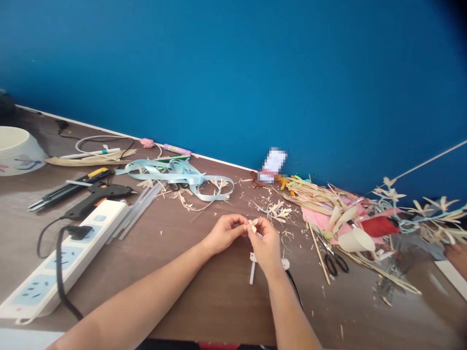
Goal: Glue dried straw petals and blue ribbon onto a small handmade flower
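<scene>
My left hand (225,232) and my right hand (267,245) meet over the middle of the brown table (175,257). Both pinch a small pale straw piece (252,224) between their fingertips. The fingers of each hand are closed on it. A white stick-shaped object (252,272) and a small white round thing (285,264) lie just under my right wrist.
Left: white power strip (62,257) with black plug, black glue gun (98,194), clear glue sticks, pale blue ribbon (182,177), a white bowl (16,150). Right: heap of straw strips (321,197), pink paper, black scissors (336,262), a straw-flower bouquet (419,214). Blue wall behind.
</scene>
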### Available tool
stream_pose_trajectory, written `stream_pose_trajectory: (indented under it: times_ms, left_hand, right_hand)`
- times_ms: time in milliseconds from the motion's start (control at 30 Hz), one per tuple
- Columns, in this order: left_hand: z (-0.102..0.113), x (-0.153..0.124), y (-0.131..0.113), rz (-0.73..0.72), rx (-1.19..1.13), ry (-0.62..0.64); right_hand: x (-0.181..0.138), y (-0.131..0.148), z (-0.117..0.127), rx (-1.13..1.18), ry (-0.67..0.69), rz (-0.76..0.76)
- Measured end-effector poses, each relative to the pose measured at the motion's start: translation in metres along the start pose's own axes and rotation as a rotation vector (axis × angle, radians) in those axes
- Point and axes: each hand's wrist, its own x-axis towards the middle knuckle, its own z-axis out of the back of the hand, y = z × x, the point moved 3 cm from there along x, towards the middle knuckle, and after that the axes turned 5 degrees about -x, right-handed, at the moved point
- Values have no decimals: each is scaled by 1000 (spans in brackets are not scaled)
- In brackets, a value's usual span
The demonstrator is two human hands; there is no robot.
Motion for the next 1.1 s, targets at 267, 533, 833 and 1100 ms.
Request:
stream_pose_trajectory:
  times_ms: [267,533,833,1100]
  left_hand:
    - [2,2,3,97,-234,-77]
    - [2,1,2,180,-343,-86]
    - [3,2,9,115,-280,-87]
    - [4,-1,-6,-157,93,-73]
  right_hand:
    - [-1,-8,-7,193,-35,-77]
    - [-4,-13,-4,128,-108,-62]
    - [-8,-10,-7,104,-130,50]
    - [-10,-10,-6,115,-129,56]
